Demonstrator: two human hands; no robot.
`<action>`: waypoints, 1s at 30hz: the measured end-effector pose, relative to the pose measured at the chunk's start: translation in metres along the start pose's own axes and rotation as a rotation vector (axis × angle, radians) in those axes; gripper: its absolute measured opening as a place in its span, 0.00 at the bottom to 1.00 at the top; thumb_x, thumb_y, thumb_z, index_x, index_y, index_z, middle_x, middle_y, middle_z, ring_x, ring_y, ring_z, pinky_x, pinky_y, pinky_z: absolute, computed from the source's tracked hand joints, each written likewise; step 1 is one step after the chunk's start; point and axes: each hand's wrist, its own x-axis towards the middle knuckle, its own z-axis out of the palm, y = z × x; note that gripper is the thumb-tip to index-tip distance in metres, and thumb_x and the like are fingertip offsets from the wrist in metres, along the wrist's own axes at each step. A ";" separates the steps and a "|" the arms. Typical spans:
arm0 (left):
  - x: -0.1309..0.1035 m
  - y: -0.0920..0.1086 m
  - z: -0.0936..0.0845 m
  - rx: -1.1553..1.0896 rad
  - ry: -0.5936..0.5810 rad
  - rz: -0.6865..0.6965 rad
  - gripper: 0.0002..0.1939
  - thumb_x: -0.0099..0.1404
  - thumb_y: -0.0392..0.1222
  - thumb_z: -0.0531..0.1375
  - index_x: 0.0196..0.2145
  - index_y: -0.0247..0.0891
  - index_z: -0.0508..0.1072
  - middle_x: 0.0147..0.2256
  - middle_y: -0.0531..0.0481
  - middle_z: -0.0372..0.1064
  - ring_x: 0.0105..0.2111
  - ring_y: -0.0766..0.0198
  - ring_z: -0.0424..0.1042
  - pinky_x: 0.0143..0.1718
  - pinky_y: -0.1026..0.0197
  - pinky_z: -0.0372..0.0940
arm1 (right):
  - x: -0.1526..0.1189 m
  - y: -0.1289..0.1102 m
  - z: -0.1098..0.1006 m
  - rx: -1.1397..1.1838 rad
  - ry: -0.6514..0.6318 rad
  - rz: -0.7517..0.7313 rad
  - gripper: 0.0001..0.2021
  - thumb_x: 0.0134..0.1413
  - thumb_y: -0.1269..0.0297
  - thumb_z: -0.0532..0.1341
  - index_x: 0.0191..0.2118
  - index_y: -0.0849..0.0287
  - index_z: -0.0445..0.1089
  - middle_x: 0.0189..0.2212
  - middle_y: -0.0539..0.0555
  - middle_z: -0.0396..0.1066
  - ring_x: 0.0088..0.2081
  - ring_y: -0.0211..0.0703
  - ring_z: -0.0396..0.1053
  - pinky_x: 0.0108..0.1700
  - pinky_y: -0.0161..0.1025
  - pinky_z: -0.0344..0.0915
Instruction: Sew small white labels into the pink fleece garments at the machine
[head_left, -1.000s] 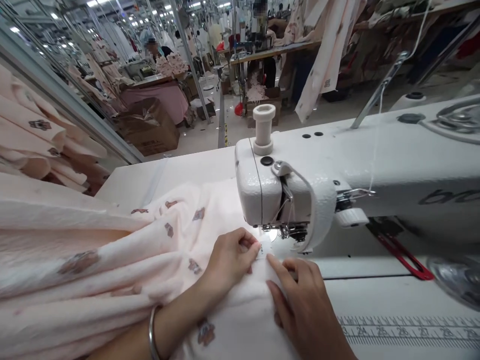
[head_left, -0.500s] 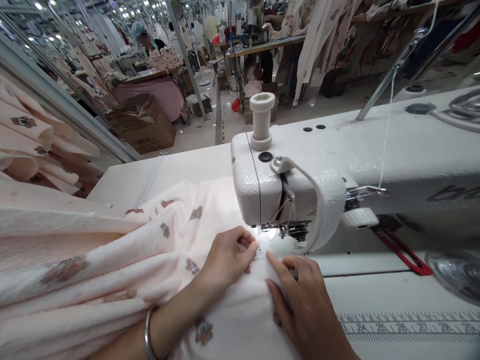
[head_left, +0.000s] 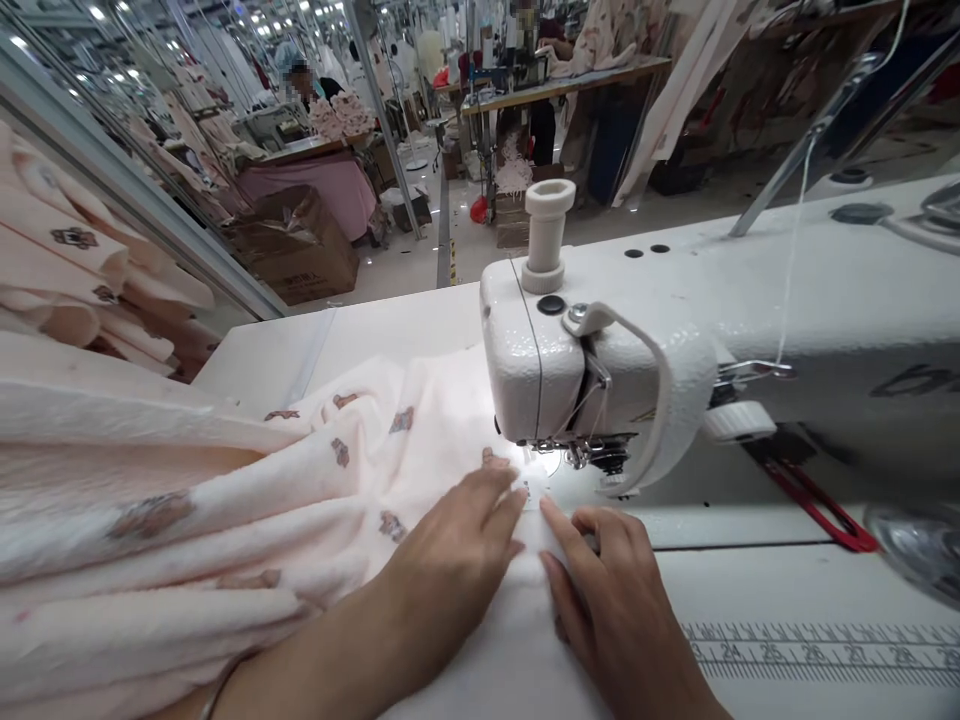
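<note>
- Fingers of the left hand (head_left: 457,550), bunched beside the label (head_left: 527,491) a second ago, now stretch across the fabric (head_left: 285,530), released, palm down just in front of the machine (head_left: 720,290).
- A print (head_left: 493,457) now shows beyond those fingertips, just left of the machine's foot.
- The bracelet (head_left: 217,690) sits farther from the machine than before.
- The right hand (head_left: 615,570) keeps its place before the machine: index straight on the fabric, thumb apart from it, other fingers bent, loose.
- The label lies between both hands' fingertips, close to the machine's foot.
- The fabric spreads in folds leftward from the machine.
- The table (head_left: 765,590) is white; a ruler (head_left: 810,650) runs along it before the machine, near a red tool (head_left: 825,515).
- Beyond the machine, a carton (head_left: 300,250) stands on the floor and a person (head_left: 319,90) is at another table.
</note>
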 end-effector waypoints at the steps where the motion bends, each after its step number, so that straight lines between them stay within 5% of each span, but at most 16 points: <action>1: -0.005 -0.001 0.002 0.035 0.003 0.099 0.18 0.67 0.36 0.51 0.53 0.29 0.62 0.54 0.39 0.61 0.55 0.56 0.61 0.54 0.55 0.63 | 0.000 0.000 0.000 -0.003 -0.007 0.007 0.18 0.61 0.67 0.50 0.53 0.70 0.60 0.37 0.59 0.56 0.39 0.48 0.56 0.38 0.49 0.63; 4: -0.012 -0.006 0.010 0.106 0.000 0.239 0.22 0.67 0.39 0.51 0.56 0.24 0.59 0.56 0.36 0.59 0.58 0.54 0.59 0.57 0.54 0.61 | 0.000 -0.001 0.001 -0.010 -0.012 0.015 0.17 0.61 0.67 0.50 0.53 0.69 0.60 0.36 0.58 0.56 0.39 0.47 0.56 0.38 0.48 0.64; 14: -0.012 -0.016 0.021 0.125 -0.043 0.284 0.23 0.65 0.36 0.51 0.57 0.25 0.59 0.57 0.35 0.57 0.58 0.50 0.58 0.56 0.50 0.63 | -0.003 0.006 -0.008 0.073 -0.092 0.073 0.20 0.58 0.71 0.52 0.56 0.63 0.59 0.38 0.58 0.58 0.40 0.46 0.58 0.39 0.43 0.66; 18: -0.010 -0.012 0.019 0.122 -0.022 0.272 0.23 0.64 0.35 0.51 0.56 0.24 0.59 0.56 0.34 0.59 0.57 0.51 0.59 0.54 0.51 0.64 | 0.004 0.008 -0.012 -0.013 -0.126 0.025 0.31 0.39 0.81 0.52 0.55 0.68 0.62 0.35 0.58 0.59 0.37 0.45 0.57 0.37 0.41 0.67; 23: -0.007 -0.015 0.021 0.110 -0.008 0.257 0.22 0.63 0.32 0.49 0.55 0.26 0.61 0.56 0.35 0.59 0.57 0.51 0.59 0.55 0.51 0.64 | 0.012 0.006 -0.008 -0.090 -0.131 0.008 0.36 0.22 0.79 0.53 0.49 0.72 0.67 0.30 0.57 0.59 0.32 0.46 0.56 0.34 0.42 0.68; 30: 0.002 -0.032 0.020 0.053 -0.084 0.254 0.20 0.66 0.33 0.49 0.55 0.28 0.61 0.57 0.35 0.56 0.58 0.51 0.57 0.58 0.47 0.59 | 0.015 0.010 0.009 -0.189 -0.024 -0.056 0.31 0.31 0.76 0.52 0.49 0.69 0.65 0.37 0.61 0.60 0.32 0.47 0.55 0.34 0.43 0.63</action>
